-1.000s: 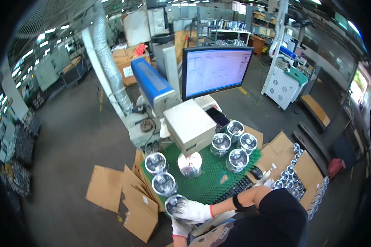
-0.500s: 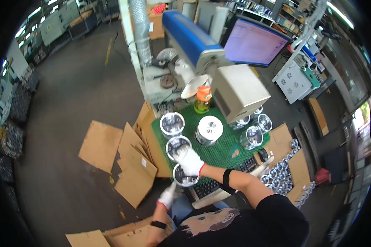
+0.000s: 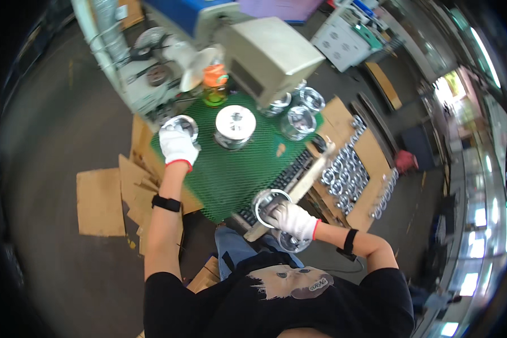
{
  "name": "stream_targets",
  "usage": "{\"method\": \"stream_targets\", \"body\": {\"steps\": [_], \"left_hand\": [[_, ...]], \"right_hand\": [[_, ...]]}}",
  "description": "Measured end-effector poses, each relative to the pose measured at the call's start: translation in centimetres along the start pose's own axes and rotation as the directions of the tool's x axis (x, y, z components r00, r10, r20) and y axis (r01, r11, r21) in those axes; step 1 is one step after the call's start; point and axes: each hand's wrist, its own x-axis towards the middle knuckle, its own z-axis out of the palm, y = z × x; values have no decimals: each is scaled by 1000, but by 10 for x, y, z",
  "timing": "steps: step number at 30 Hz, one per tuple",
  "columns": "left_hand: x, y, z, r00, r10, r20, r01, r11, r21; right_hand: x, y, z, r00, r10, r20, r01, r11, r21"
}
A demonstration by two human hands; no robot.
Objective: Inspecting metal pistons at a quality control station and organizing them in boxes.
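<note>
My left hand (image 3: pixel 178 145), in a white glove with a red cuff, reaches to the far left of the green mat (image 3: pixel 225 186). Its fingers are closed over the rim of a shiny metal piston (image 3: pixel 189 125) standing there. Off the mat's near right edge, my gloved right hand (image 3: pixel 296 220) grips a piston (image 3: pixel 263 207) with its hollow end facing up. A second piston (image 3: pixel 293 243) hangs beneath the same hand, partly hidden by it. Another piston (image 3: pixel 235 123) stands crown up in the middle of the mat, touched by neither hand.
Several pistons (image 3: pixel 298 122) stand below the beige machine head (image 3: pixel 273 50). An orange-capped bottle (image 3: pixel 214 84) is behind the mat. A keyboard (image 3: pixel 290 172) lines the near right edge. At right, a cardboard box (image 3: pixel 372 183) holds many metal rings; cardboard sheets (image 3: pixel 100 203) lie at left.
My right hand has moved right, off the mat, carrying two pistons from the left row. My left hand has gone from the near edge up to the remaining piston of that row. The view has shifted.
</note>
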Motion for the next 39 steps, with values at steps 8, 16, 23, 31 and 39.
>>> {"method": "stream_targets", "body": {"steps": [8,16,23,31,39], "left_hand": [[31,20,49,999,-13,-39,5,982,-188],[-83,54,121,993,-72,89,114,683,-721],[-280,247,75,797,-44,603,592,-143,-793],[-365,482,61,749,440,496,435,237,-868],[-391,604,61,751,517,411,200,415,-888]], "right_hand": [[-204,-75,47,647,706,287,-755,647,108],[-405,-179,145,2,939,343,-982,-62,178],[-549,-247,275,-339,888,311,-886,-413,212],[-640,-256,288,-229,875,426,-843,-397,363],[-701,-191,283,-173,914,366,-832,-335,442]]}}
